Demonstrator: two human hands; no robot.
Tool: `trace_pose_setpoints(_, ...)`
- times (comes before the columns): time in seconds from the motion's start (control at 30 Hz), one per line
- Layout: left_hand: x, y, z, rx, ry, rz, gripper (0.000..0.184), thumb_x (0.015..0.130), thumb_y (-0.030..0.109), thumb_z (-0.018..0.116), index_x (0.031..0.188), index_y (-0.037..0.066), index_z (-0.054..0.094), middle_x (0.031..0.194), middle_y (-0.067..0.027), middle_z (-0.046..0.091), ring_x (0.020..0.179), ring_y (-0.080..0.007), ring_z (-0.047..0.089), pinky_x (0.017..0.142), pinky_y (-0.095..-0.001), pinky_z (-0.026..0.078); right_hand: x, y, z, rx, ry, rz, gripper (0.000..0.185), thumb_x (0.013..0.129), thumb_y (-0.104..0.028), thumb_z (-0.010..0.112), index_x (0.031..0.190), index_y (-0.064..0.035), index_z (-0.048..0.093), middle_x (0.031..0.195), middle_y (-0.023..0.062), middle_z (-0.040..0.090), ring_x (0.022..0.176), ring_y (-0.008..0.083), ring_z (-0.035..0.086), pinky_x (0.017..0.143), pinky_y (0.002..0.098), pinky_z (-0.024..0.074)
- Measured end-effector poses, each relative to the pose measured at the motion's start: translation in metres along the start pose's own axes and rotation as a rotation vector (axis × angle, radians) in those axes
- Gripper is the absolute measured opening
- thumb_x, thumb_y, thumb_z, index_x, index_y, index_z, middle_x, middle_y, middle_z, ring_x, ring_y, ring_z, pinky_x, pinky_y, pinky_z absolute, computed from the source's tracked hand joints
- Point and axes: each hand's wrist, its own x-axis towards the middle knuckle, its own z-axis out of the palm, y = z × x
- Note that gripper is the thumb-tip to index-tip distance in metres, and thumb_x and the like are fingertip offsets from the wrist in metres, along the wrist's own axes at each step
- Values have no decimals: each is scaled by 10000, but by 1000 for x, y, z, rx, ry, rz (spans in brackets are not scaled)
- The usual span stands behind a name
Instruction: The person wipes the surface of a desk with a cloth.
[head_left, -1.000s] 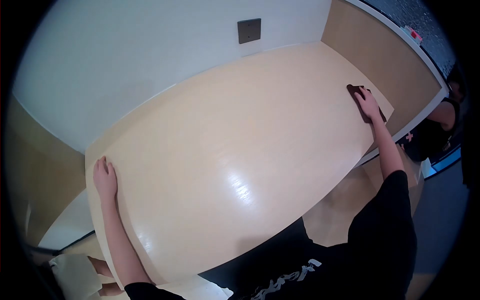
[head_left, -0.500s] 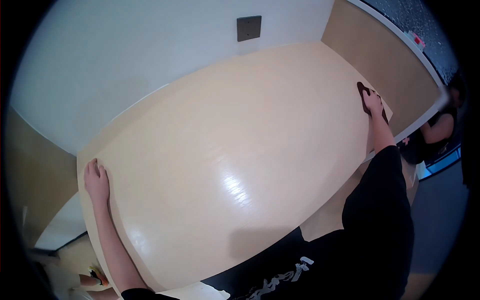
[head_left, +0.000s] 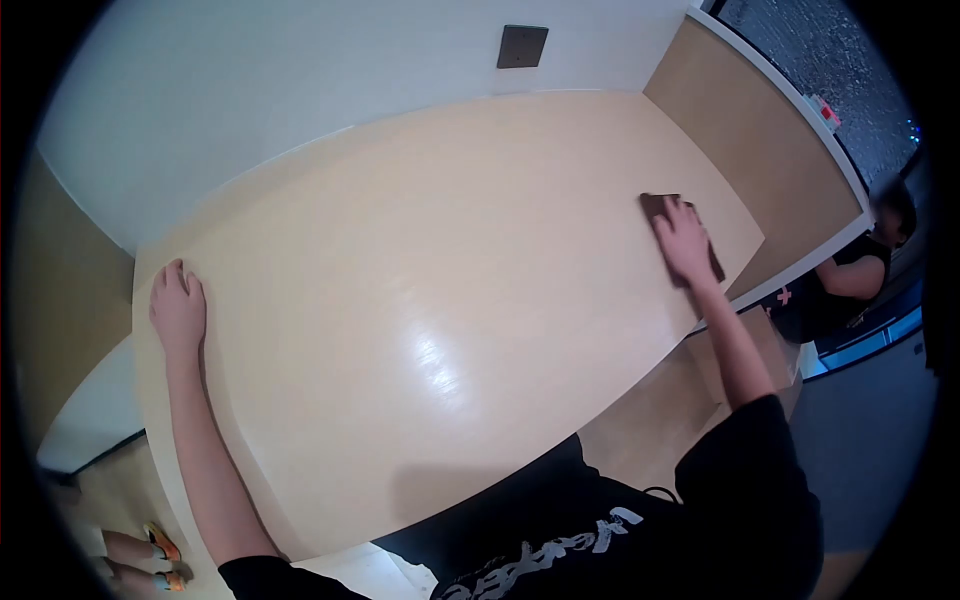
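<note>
A dark brown folded cloth [head_left: 656, 212] lies flat near the right end of the pale wood tabletop [head_left: 430, 220]. My right hand [head_left: 684, 243] presses down on the cloth from above, its fingers stretched over it; the part under the palm is hidden. At the tabletop's left edge rests my left hand [head_left: 178, 308], palm down, fingers loosely bent and slightly apart. Nothing shows in it, though its underside is out of sight.
A white wall with a dark socket plate [head_left: 523, 47] borders the table's back. A wood side panel [head_left: 750, 115] rises at the right end. Beyond it stands a person [head_left: 850, 270]; another person's legs [head_left: 130, 550] show at lower left. A cardboard box [head_left: 765, 350] sits below the table's right end.
My right hand and the cloth have moved left, away from the right side panel, and the cloth lies flatter in view. My left hand stays at the left edge. The view has shifted slightly.
</note>
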Motion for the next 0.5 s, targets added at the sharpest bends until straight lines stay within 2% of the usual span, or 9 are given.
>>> trace_pose_setpoints(0.07,2,4,-7,9,-27,-17,379,902,263,436,1226,75,495,1255,-128,504,1190,-293,448,984,-453,344,-48,-70,-14,65,107,-232,518,878,-327,470,1322,-70,400,1393,178,361,1282,351,337,1007,529,305)
trace_pose_setpoints(0.13,4,-4,-2,22,-20,1,379,903,265,437,1225,77,498,1257,-125,503,1190,-291,448,984,-454,343,-101,-145,-53,196,32,-430,532,821,-276,526,1287,-45,412,1350,193,379,1250,362,352,1000,534,297)
trace_pose_setpoints(0.17,6,-8,2,23,-12,7,378,903,267,438,1225,79,502,1259,-122,503,1191,-290,449,984,-455,343,-128,-179,-77,214,-36,-510,553,791,-288,547,1268,-40,419,1317,201,392,1223,370,367,983,550,297)
trace_pose_setpoints(0.2,9,-13,5,23,-5,18,378,903,267,438,1225,79,502,1259,-122,503,1191,-290,449,984,-455,343,-154,-201,-83,235,34,-658,567,774,-306,558,1258,-42,427,1297,213,392,1185,395,383,959,561,304)
trace_pose_setpoints(0.23,13,-19,8,-4,-25,35,379,905,270,436,1224,79,505,1264,-123,500,1194,-291,447,987,-449,342,-176,-222,-97,328,-103,-748,590,782,-324,558,1275,-32,420,1316,235,381,1219,426,355,977,583,282)
trace_pose_setpoints(0.3,13,-16,7,-38,-46,68,380,906,273,434,1224,79,508,1268,-124,497,1197,-293,444,989,-444,342,-213,-248,-110,455,-220,-897,650,826,-366,539,1342,-8,371,1395,277,309,1297,454,281,1041,603,200)
trace_pose_setpoints(0.37,10,-8,-1,-66,-55,-6,372,906,262,438,1218,74,516,1265,-135,498,1191,-299,449,986,-419,355,-227,-266,-118,545,-223,-963,591,832,-374,546,1309,-41,446,1378,247,361,1288,436,309,1034,576,244)
trace_pose_setpoints(0.5,12,-17,4,-70,-52,30,365,908,247,440,1217,70,519,1256,-143,503,1186,-311,452,985,-401,363,-227,-261,-113,647,-170,-928,554,853,-403,531,1274,-45,485,1361,208,402,1274,389,352,1033,525,290)
